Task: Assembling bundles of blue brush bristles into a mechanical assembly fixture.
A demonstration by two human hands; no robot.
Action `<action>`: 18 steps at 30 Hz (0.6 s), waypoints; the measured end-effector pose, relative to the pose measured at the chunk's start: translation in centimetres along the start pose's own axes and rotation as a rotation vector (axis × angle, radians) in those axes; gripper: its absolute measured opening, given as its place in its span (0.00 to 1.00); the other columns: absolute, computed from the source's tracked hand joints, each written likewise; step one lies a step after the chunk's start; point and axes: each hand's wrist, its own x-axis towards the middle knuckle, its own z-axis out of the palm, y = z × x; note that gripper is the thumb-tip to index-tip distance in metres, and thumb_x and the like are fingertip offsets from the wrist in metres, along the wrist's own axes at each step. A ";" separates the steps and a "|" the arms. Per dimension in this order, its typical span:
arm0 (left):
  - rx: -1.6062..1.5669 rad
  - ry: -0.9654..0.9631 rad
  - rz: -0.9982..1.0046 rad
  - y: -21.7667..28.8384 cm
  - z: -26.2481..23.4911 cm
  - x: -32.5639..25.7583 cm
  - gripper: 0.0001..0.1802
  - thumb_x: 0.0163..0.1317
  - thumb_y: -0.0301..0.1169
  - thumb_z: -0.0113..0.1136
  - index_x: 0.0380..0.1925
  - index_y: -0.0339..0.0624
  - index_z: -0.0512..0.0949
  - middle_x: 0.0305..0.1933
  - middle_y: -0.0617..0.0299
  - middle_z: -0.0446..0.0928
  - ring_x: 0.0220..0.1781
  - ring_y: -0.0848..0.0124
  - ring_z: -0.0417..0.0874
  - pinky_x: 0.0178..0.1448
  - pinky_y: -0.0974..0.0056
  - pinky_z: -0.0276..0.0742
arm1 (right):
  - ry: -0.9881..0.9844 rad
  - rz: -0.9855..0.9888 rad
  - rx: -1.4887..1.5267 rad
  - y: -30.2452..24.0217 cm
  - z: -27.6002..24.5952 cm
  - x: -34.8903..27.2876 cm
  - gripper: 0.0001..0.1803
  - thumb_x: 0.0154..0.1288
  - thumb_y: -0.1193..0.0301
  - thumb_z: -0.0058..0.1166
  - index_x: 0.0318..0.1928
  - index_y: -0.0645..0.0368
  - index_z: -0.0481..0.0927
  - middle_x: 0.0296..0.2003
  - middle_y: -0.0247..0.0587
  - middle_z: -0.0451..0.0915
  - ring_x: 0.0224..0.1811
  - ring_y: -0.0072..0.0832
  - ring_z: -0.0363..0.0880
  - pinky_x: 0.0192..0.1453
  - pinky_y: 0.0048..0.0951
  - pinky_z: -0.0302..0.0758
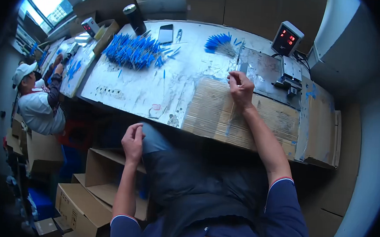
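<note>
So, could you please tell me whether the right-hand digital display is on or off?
The right-hand digital display is on: red digits glow on its dark front.

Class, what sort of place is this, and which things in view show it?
Probably a small workshop: a heap of blue-tipped parts on a worn bench, a metal device near a digital display, and a co-worker at another bench.

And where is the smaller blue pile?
In the head view, the smaller blue pile lies on the table, beyond the right hand, left of the display.
</note>
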 end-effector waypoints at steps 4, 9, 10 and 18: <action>0.260 -0.335 0.368 6.4 10.4 6.4 0.10 0.66 0.27 0.62 0.46 0.39 0.82 0.38 0.58 0.83 0.37 0.71 0.84 0.39 0.67 0.79 | 0.091 0.008 -0.057 2.1 -1.3 0.8 0.06 0.64 0.79 0.59 0.41 0.62 0.84 0.32 0.40 0.86 0.29 0.20 0.83 0.35 0.23 0.79; 0.663 -0.554 0.810 12.5 22.2 16.5 0.24 0.61 0.28 0.65 0.59 0.48 0.76 0.55 0.55 0.78 0.58 0.58 0.79 0.58 0.57 0.78 | 0.057 0.047 -0.043 1.9 -1.4 1.4 0.06 0.62 0.77 0.58 0.40 0.61 0.84 0.34 0.45 0.86 0.32 0.36 0.86 0.37 0.31 0.81; 0.719 -0.607 0.850 13.7 24.2 18.3 0.29 0.60 0.28 0.66 0.63 0.52 0.73 0.59 0.55 0.75 0.62 0.56 0.76 0.63 0.55 0.75 | 0.021 0.068 -0.037 2.0 -1.5 1.4 0.06 0.62 0.77 0.57 0.40 0.60 0.84 0.35 0.48 0.86 0.35 0.42 0.86 0.40 0.35 0.81; 1.210 -0.859 1.083 17.0 35.1 26.0 0.59 0.40 0.29 0.80 0.73 0.74 0.59 0.77 0.59 0.59 0.75 0.56 0.64 0.74 0.51 0.68 | 0.027 0.070 -0.140 1.6 -1.8 1.9 0.05 0.62 0.76 0.56 0.38 0.57 0.82 0.35 0.47 0.85 0.36 0.47 0.85 0.40 0.42 0.80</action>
